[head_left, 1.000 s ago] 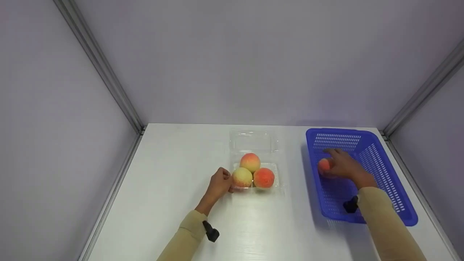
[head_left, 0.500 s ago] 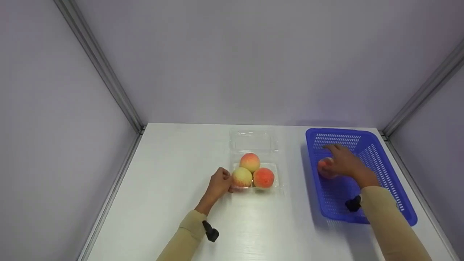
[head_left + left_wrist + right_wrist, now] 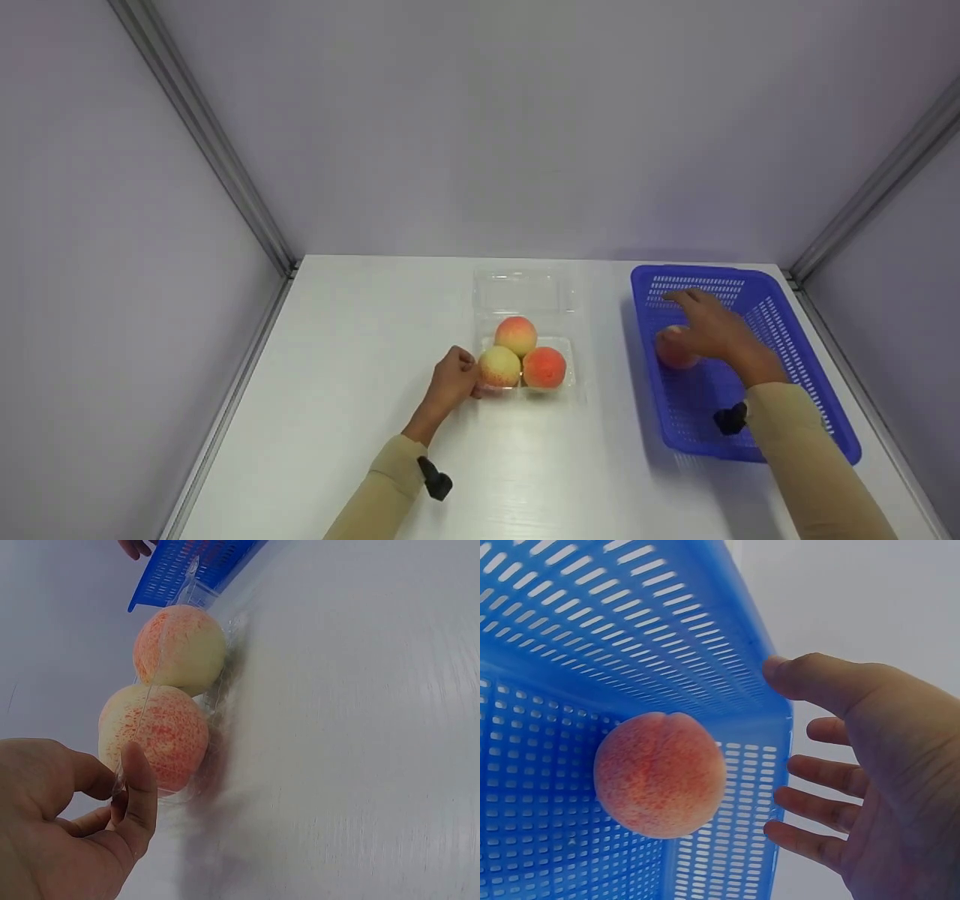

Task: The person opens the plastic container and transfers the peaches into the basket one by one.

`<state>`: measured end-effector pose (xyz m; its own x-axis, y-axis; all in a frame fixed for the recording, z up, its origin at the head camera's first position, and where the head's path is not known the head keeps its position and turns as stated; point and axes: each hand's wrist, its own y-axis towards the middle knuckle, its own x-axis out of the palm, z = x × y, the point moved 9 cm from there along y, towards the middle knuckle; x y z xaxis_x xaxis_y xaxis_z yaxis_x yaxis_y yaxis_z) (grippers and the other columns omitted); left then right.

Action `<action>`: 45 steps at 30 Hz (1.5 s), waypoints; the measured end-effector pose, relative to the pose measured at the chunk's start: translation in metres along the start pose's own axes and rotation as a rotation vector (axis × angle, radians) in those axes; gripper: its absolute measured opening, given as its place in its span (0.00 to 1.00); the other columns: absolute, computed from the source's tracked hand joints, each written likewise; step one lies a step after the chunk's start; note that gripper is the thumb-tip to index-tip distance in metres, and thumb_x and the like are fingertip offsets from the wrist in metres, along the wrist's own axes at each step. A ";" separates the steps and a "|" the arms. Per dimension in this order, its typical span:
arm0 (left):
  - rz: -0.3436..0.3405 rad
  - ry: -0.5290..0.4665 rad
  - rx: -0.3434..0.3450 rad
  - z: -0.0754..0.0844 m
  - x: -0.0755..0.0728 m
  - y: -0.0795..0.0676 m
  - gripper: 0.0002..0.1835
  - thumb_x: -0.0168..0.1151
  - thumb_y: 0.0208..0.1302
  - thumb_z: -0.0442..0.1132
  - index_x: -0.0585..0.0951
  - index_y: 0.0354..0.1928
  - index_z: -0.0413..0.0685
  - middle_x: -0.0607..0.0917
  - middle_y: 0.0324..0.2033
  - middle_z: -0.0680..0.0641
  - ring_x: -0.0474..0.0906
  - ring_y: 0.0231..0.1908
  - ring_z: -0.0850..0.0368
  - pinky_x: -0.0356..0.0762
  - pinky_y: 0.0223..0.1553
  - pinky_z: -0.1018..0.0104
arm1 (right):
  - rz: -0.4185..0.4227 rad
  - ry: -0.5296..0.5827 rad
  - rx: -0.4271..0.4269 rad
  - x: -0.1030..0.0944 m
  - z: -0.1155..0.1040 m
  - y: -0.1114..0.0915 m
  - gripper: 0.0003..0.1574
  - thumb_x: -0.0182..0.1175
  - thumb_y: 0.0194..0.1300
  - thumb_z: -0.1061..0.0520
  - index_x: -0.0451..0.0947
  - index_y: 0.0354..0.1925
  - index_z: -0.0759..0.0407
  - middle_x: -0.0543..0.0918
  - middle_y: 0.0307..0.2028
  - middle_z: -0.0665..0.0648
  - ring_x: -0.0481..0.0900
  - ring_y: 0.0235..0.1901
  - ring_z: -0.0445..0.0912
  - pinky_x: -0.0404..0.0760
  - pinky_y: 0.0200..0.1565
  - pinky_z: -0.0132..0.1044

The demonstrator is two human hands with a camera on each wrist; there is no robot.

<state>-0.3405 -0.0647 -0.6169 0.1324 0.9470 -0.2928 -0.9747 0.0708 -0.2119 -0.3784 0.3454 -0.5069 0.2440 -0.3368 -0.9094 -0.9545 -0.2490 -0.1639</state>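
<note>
Pinching a thin clear edge between thumb and fingers, the left hand (image 3: 452, 379) is clamped on the near-left side of a clear plastic container (image 3: 570, 364). The container lies on the white table (image 3: 360, 322), its lid (image 3: 525, 292) folded open toward the back wall (image 3: 480, 127). In its tray sit 3 peaches, close together: a pale yellow peach (image 3: 499, 366) right beside the left hand, an orange-red peach (image 3: 544, 367) to its right, and a yellow-and-red peach (image 3: 516, 336) behind them.

Well to the right stands a blue slotted basket (image 3: 652, 397). Inside it, near the left wall, is 1 reddish peach (image 3: 660, 775). The right hand (image 3: 712, 330) is over the basket with thumb and fingers apart, holding nothing; the right wrist view shows it clear of that peach.

Both arms wear tan sleeves (image 3: 379, 491), each with a small black device (image 3: 435, 478) at the cuff.
</note>
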 end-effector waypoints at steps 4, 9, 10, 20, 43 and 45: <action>0.002 0.006 -0.012 0.000 0.000 0.000 0.07 0.56 0.78 0.35 0.73 0.50 0.38 0.82 0.33 0.43 0.83 0.24 0.58 0.88 0.32 0.63 | 0.021 -0.038 -0.022 -0.006 -0.008 0.000 0.46 0.66 0.72 0.47 0.61 0.80 0.57 0.58 0.79 0.74 0.56 0.77 0.74 0.62 0.70 0.79; 0.007 0.029 -0.016 0.001 0.000 -0.002 0.08 0.56 0.78 0.37 0.73 0.49 0.39 0.82 0.32 0.44 0.84 0.26 0.57 0.89 0.35 0.59 | 0.041 -0.063 -0.046 -0.012 -0.016 0.000 0.47 0.67 0.72 0.45 0.62 0.79 0.57 0.59 0.79 0.75 0.57 0.77 0.74 0.62 0.71 0.78; 0.006 0.031 -0.012 0.002 -0.001 -0.002 0.07 0.56 0.78 0.37 0.73 0.49 0.39 0.82 0.32 0.44 0.84 0.26 0.56 0.89 0.35 0.58 | 0.044 -0.071 -0.051 -0.014 -0.017 0.000 0.47 0.67 0.72 0.45 0.62 0.79 0.57 0.59 0.79 0.75 0.57 0.77 0.74 0.62 0.71 0.78; 0.002 0.034 -0.029 0.002 0.000 0.001 0.07 0.56 0.79 0.36 0.73 0.49 0.40 0.82 0.32 0.44 0.85 0.27 0.54 0.89 0.36 0.56 | 0.110 -0.126 -0.113 -0.026 -0.037 -0.001 0.44 0.69 0.71 0.45 0.66 0.77 0.59 0.66 0.75 0.73 0.63 0.74 0.73 0.67 0.69 0.76; 0.003 -0.034 -0.050 0.000 -0.001 0.001 0.06 0.55 0.78 0.33 0.72 0.49 0.37 0.81 0.37 0.41 0.85 0.26 0.57 0.91 0.35 0.59 | 0.222 -0.181 -0.212 -0.030 -0.085 0.009 0.42 0.72 0.68 0.44 0.72 0.72 0.58 0.75 0.70 0.69 0.73 0.69 0.69 0.73 0.68 0.71; 0.002 -0.031 -0.051 0.000 -0.001 0.001 0.06 0.55 0.78 0.33 0.72 0.49 0.37 0.80 0.37 0.42 0.85 0.26 0.58 0.91 0.35 0.60 | 0.226 -0.178 -0.222 -0.029 -0.088 0.010 0.41 0.71 0.69 0.43 0.72 0.71 0.59 0.75 0.70 0.68 0.73 0.69 0.68 0.74 0.68 0.71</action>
<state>-0.3417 -0.0653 -0.6171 0.1243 0.9565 -0.2639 -0.9643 0.0538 -0.2592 -0.3803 0.2722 -0.4486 -0.0213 -0.2473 -0.9687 -0.9159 -0.3836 0.1181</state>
